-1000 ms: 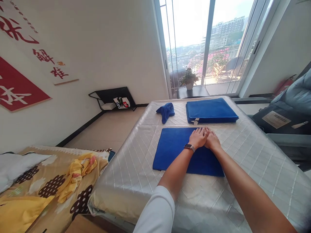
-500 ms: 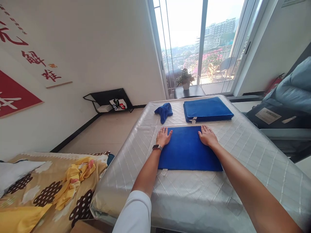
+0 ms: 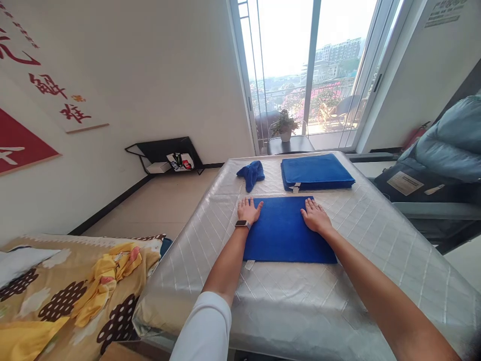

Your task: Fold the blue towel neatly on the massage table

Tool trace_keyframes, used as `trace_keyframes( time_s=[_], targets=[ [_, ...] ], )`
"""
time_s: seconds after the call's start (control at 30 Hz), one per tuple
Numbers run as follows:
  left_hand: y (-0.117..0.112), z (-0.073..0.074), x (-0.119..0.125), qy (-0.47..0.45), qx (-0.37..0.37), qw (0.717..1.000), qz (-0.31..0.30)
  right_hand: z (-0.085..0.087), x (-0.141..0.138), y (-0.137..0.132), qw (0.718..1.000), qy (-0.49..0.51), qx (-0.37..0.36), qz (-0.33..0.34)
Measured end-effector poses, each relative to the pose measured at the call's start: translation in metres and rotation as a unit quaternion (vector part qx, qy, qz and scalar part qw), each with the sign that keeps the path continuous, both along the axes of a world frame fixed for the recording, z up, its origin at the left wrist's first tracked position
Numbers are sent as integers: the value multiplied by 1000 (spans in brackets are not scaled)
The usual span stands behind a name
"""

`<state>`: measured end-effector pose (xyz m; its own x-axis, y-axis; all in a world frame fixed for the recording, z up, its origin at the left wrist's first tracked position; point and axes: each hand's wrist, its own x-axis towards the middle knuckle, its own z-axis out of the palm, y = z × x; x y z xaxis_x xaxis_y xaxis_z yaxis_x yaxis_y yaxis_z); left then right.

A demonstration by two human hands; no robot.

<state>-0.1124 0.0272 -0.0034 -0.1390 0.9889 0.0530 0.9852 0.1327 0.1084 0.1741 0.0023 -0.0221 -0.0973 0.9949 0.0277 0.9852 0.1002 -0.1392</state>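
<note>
A blue towel [image 3: 287,233] lies flat as a rectangle on the plastic-wrapped mattress [image 3: 285,301], with a white tag poking out at its near left corner. My left hand [image 3: 248,210] rests on the towel's far left edge, fingers stretched and thumb out. At the far right corner my right hand [image 3: 314,215] lies flat on the towel, its fingers extended. Beyond it sits a stack of folded blue towels [image 3: 317,169] with white tags showing. A crumpled blue cloth [image 3: 251,175] lies left of the stack.
A bed with a patterned sheet [image 3: 48,296] and a yellow cloth [image 3: 108,278] stands on the left. A potted plant [image 3: 284,125] is on a chair [image 3: 291,145] by the glass door. On the right is a dark armchair [image 3: 424,185] holding a puffy grey-blue jacket [image 3: 447,138].
My right hand has slid slightly inward at the towel's far right corner. My left hand stays on the left edge. The camera view has shifted slightly.
</note>
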Motion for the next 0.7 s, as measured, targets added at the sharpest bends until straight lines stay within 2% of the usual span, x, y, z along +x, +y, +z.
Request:
trace_keyframes(
  time_s=[0.07, 0.1, 0.2, 0.27, 0.33, 0.37, 0.43, 0.5, 0.7],
  targets=[
    [-1, 8, 26, 5, 23, 1000, 18, 0, -1, 0, 1000, 6, 3, -3],
    [-2, 10, 45, 1, 42, 999, -11, 0, -1, 0, 1000, 8, 6, -4],
    [-7, 8, 115, -39, 63, 978, -194, 0, 1, -1, 1000, 7, 9, -2],
    [-12, 1, 158, -78, 39, 960, -267, -1, 4, -3, 1000, 0, 9, 14],
    [-16, -6, 186, -107, 26, 958, -266, -2, 6, -4, 999, -6, 10, 35],
    [-18, -9, 191, -112, 23, 961, -253, -2, 7, -5, 999, -7, 11, 41],
    [-21, -13, 186, -103, 22, 967, -232, -1, 6, -5, 999, -2, 8, 34],
    [-24, -14, 162, -77, 24, 971, -223, 2, 3, -5, 1000, 10, 3, 12],
    [-37, -16, 44, -25, 4, 991, -129, 9, -2, -3, 999, 31, -23, -9]
  ],
)
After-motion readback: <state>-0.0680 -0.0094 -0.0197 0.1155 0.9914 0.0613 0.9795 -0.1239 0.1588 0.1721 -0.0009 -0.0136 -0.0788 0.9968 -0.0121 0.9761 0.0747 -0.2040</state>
